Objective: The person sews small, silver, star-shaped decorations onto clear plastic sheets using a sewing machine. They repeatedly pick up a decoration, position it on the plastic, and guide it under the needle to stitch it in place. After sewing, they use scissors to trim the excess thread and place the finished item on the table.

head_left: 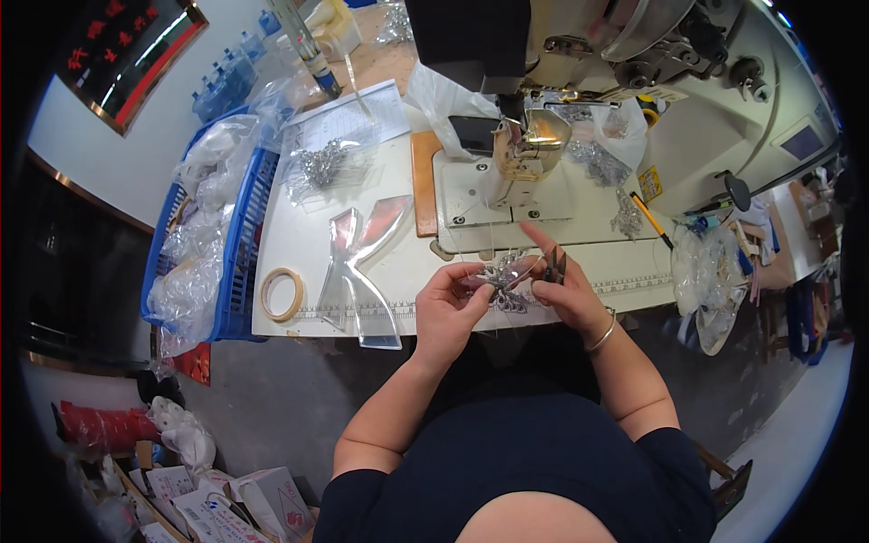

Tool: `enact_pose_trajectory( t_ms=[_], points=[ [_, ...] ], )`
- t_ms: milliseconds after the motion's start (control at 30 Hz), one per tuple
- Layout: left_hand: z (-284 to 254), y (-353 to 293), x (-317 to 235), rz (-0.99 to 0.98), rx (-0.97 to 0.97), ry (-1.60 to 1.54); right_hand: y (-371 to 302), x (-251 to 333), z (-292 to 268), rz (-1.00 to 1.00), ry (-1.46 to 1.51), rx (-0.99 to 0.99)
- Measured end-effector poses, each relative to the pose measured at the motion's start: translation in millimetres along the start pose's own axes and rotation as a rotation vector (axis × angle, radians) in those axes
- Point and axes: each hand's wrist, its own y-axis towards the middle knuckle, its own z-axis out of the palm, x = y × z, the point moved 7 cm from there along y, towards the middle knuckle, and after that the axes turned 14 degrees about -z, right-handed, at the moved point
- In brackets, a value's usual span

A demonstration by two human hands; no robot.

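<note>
Over the table's front edge, my left hand (453, 303) is closed, pinching a silver, glittery ornament (509, 276) with clear parts and loose threads. Black thread snips (554, 265) sit in my right hand (575, 294), whose fingers curl around them while the index finger points out toward the sewing machine (534, 163). The snips are right beside the ornament; whether their blades touch a thread is too small to tell. Left of my hands lie curved clear plastic cut-outs (358, 271), one overhanging the table edge.
A tape roll (281, 294) lies at the table's left, beside a blue basket (240, 226) of clear bags. Silver ornaments (324, 163) lie on plastic behind the cut-outs, with more (602, 163) right of the machine. An orange pen-like tool (650, 217) rests at right. Boxes (272, 502) stand on the floor.
</note>
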Motion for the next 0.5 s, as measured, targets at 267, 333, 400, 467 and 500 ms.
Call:
enact_pose_trajectory(
  t_ms=[267,333,400,467,500],
  points=[
    [-2,4,13,-0.058,-0.015,0.024,-5,-6,3,0.112,-0.321,-0.173],
    [-2,5,14,-0.084,-0.014,0.011,-6,-9,2,0.144,-0.374,-0.182],
    [-1,5,14,-0.102,-0.009,-0.012,-4,-6,4,0.113,-0.407,-0.191],
    [-3,7,19,-0.142,0.028,-0.056,-4,-4,4,0.098,-0.448,-0.206],
    [-3,8,21,-0.161,0.046,-0.079,-5,-3,4,0.098,-0.472,-0.216]
  ],
)
